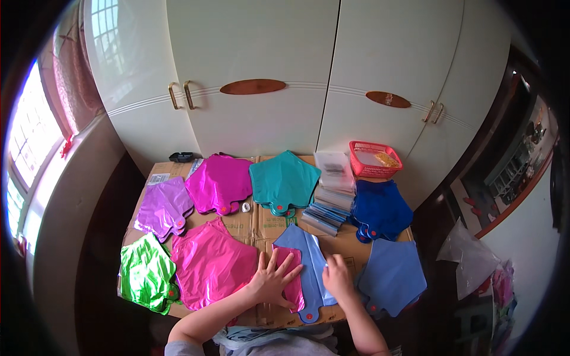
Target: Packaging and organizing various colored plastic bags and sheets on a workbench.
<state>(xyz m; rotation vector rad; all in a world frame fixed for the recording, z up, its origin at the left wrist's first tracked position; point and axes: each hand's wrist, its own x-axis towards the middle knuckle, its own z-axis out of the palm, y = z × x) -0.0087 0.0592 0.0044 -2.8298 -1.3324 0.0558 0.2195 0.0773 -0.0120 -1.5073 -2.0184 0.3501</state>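
Note:
A flat, uninflated light blue foil balloon point(310, 255) lies in front of me, its tail with a red dot toward me. On its left part rests a folded pink foil piece point(293, 291). My left hand point(273, 282) lies flat with fingers spread over that pink piece. The fingers of my right hand point(338, 277) are closed on the blue balloon's right edge, which is folded inward and shows a shiny silvery side. A stack of pink foil balloons point(211, 261) lies left of my left hand, and a light blue stack point(396, 274) lies right of my right hand.
Cardboard point(261, 228) covers the table. Around it lie green point(145, 270), lilac point(163, 204), magenta point(219, 181), teal point(285, 181) and dark blue point(385, 207) balloon stacks. Folded strips point(326, 212), a clear box point(333, 169) and a red basket point(375, 169) stand at the back right, before white cabinets point(255, 47).

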